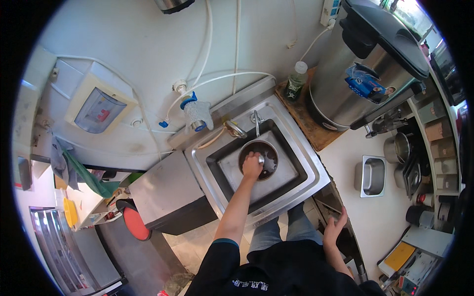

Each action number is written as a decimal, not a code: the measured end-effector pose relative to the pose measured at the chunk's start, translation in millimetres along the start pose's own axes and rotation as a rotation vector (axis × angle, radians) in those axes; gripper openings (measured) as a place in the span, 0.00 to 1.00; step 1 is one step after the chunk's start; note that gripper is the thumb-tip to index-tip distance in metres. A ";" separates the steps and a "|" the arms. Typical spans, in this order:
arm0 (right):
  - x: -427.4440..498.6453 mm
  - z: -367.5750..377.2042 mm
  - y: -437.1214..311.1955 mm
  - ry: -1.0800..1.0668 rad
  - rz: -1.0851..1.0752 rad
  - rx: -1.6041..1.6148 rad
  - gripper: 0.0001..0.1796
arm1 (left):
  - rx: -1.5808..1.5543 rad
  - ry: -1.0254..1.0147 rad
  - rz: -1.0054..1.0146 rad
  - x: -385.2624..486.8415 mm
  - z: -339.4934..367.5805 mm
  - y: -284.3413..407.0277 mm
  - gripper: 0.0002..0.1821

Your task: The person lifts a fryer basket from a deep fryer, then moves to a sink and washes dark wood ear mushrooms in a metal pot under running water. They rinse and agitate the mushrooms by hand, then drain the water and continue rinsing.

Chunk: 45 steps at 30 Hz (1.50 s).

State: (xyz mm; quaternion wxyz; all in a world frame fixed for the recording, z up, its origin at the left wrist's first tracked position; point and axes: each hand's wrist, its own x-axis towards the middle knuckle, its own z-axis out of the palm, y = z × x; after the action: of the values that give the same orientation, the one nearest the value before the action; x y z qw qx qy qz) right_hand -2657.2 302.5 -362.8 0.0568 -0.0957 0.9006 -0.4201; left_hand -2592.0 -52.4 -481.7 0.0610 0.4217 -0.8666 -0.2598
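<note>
A round metal pot point(242, 151) sits inside the stainless steel sink basin point(285, 168), dark inside with some liquid and pale patches, perhaps foam. My left hand point(253, 165) reaches down into it and grips a shiny metal utensil point(261, 160), of which only a short end shows. What kind of utensil it is, I cannot tell. Just behind the pot, a thin faucet spout point(257, 127) points towards its rim. A second curved faucet point(236, 129) stands to the left. My right hand point(335, 228) holds nothing, fingers apart, beside the front edge of the right-hand counter.
A tall stainless steel urn point(355, 74) and a green-labelled bottle point(296, 81) stand on a wooden board point(324, 140) right of the sink. A steel food pan point(371, 175) lies on the white counter. A grey glove point(198, 114) hangs over a wall valve. A red-topped stool point(136, 223) stands left.
</note>
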 end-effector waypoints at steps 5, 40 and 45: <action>-17.0 0.9 10.9 0.014 0.110 0.017 0.31 | -0.057 0.131 -0.005 5.7 3.0 0.2 0.15; 12.0 13.2 17.9 -0.202 0.328 0.138 0.25 | 0.053 0.072 -0.173 15.0 41.3 -3.2 0.19; 15.7 18.2 9.5 -0.273 0.342 0.181 0.24 | -0.078 -0.032 -0.237 4.7 19.7 9.0 0.18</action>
State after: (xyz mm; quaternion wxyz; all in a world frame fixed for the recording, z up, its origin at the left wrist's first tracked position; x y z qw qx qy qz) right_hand -2670.3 291.3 -382.1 0.2567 0.0076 0.8464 -0.4666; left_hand -2607.6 -43.5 -494.7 0.0322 0.5141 -0.8009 -0.3053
